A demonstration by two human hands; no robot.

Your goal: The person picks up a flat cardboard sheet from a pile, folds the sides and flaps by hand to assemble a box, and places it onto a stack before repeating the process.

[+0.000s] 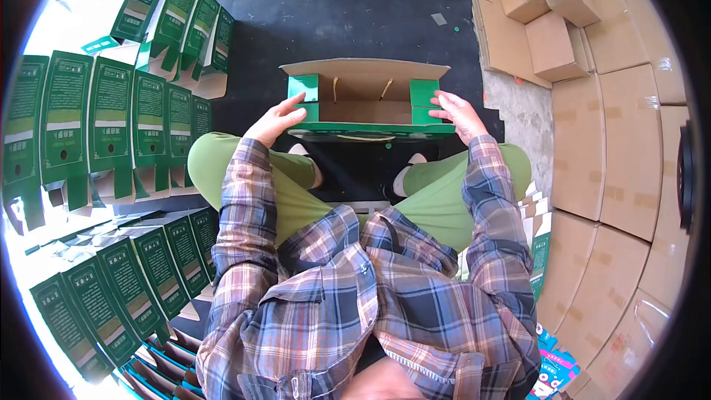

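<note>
A green cardboard gift box [364, 112] stands in front of me with its top open and its brown inside showing. Two cord handle loops show inside it, and another cord lies along its near outer edge. Short green flaps are folded inward at both ends. My left hand [278, 118] is at the left end flap [304, 87], fingers stretched and apart. At the opposite end, my right hand [461, 114] has its fingers spread beside the right flap [424, 93]. Fingertips of both hands overlap the flaps; firm contact is hard to tell. Neither hand grips anything.
Rows of green boxes [111, 111] stand at the left, with more [126, 274] below them. Large brown cartons [629, 148] line the right side, and open cartons [552, 44] sit at the upper right. A black mat [333, 22] covers the floor.
</note>
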